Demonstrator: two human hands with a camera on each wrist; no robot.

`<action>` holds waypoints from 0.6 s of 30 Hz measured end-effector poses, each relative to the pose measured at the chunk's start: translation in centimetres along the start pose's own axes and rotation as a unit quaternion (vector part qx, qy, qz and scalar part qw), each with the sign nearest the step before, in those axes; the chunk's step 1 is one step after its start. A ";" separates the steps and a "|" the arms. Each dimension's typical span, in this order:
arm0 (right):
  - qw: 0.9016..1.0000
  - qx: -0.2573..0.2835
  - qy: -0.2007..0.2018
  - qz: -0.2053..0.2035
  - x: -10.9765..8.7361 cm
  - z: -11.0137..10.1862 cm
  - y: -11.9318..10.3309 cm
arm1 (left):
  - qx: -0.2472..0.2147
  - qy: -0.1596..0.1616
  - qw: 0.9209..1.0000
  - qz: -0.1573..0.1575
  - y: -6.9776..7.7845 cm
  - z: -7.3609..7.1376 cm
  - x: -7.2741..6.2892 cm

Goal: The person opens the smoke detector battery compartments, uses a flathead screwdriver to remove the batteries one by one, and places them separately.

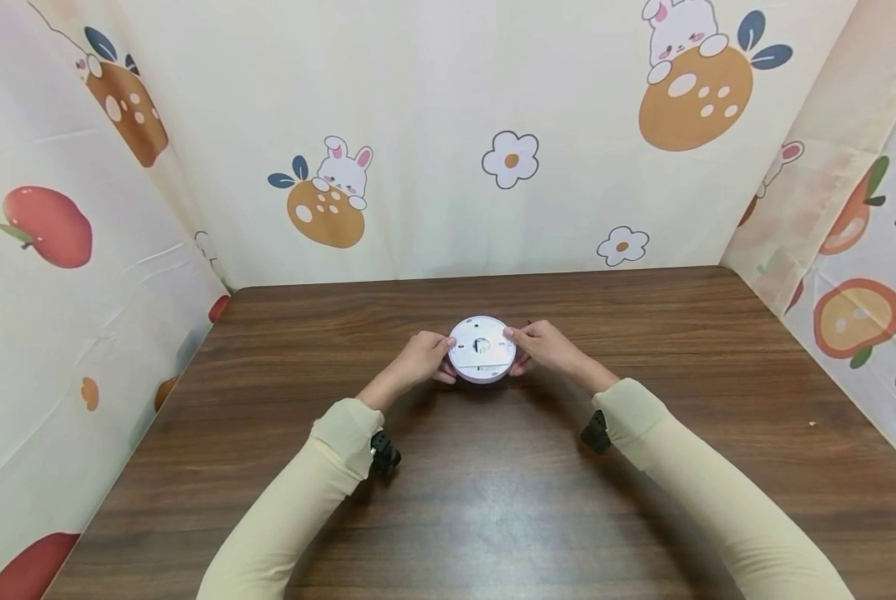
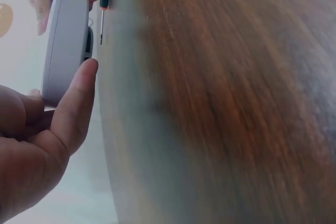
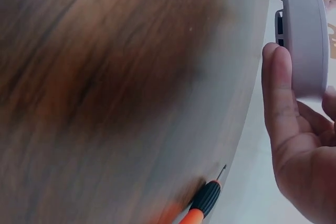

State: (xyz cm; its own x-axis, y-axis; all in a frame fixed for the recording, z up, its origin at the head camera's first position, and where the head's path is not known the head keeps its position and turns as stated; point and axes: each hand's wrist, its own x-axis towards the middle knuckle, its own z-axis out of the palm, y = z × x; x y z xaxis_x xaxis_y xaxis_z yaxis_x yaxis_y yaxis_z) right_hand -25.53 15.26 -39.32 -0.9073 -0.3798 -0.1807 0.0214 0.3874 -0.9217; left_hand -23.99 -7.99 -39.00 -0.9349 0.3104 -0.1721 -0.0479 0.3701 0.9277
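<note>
A round white plastic device (image 1: 481, 354) is held up between both hands over the far middle of the table. In the head view its flat face shows a round central opening, small slots and a straight seam. My left hand (image 1: 427, 357) pinches the left rim, thumb on that face and fingers beneath. The opposite rim is gripped by my right hand (image 1: 543, 346), its thumb also on the face. Both wrist views show the device's thick, smooth side edge (image 2: 65, 45), with a dark slotted part (image 3: 280, 27) on its underside.
A screwdriver (image 3: 206, 199) with an orange and black handle lies on the wooden table (image 1: 448, 508), beyond the right hand and mostly hidden from the head view. A patterned curtain (image 1: 432, 100) rises behind the table's far edge and along both sides.
</note>
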 end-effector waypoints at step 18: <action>0.999 0.028 0.004 0.043 0.6 1.0 0.9 | -0.057 -0.020 0.995 -0.075 -0.6 0.2 0.5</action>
State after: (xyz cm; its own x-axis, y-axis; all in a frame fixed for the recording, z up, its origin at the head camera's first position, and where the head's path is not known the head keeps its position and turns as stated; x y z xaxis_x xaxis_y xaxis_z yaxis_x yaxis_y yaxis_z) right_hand -25.68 14.56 -40.56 -0.9046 -0.3404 -0.2565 0.1220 0.3700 -0.9210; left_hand -24.32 -7.89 -39.75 -0.8993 0.2955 -0.3223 -0.2270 0.3145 0.9217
